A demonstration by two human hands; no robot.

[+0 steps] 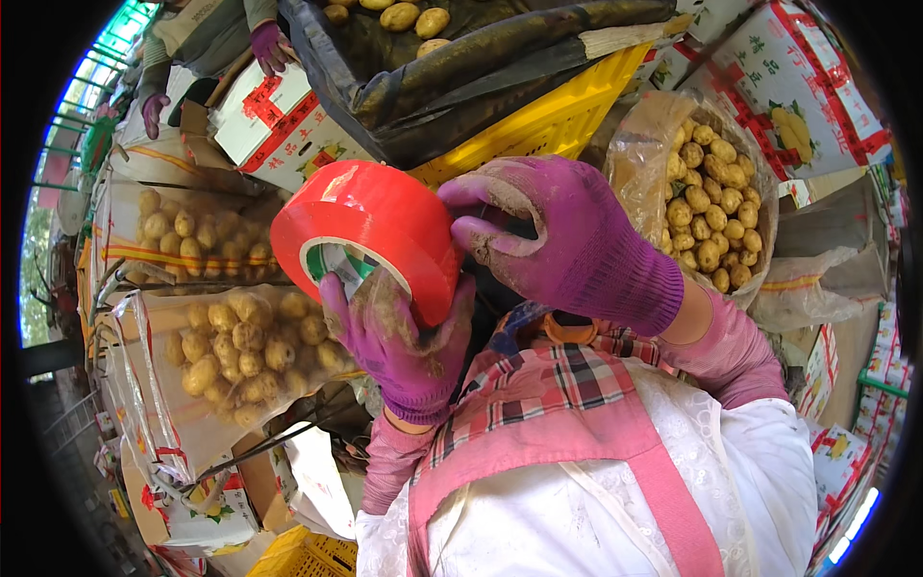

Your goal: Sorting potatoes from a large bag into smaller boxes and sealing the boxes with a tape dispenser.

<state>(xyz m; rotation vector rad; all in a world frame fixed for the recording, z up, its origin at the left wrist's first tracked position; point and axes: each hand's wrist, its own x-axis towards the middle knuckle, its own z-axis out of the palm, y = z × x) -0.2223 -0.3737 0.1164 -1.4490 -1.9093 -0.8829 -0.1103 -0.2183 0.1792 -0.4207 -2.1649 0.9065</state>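
Observation:
My left hand (404,339), in a dirt-stained purple knit glove, holds a large roll of red packing tape (368,216) from below. Its fingers reach around the roll and into the core, whose inside is green and white. My right hand (555,231), gloved alike, is at the roll's right side. Its thumb and forefinger are curved and apart, with the tips at the tape's edge; whether they touch it I cannot tell. No loose strip of tape shows between them.
Potatoes fill clear plastic-lined boxes at left (245,346) and right (714,209). Ahead, a dark-lined yellow crate (533,108) holds more potatoes. A white printed carton (296,122) stands beside it, near a co-worker's gloved hand (270,47). Stacked cartons (786,94) stand at upper right.

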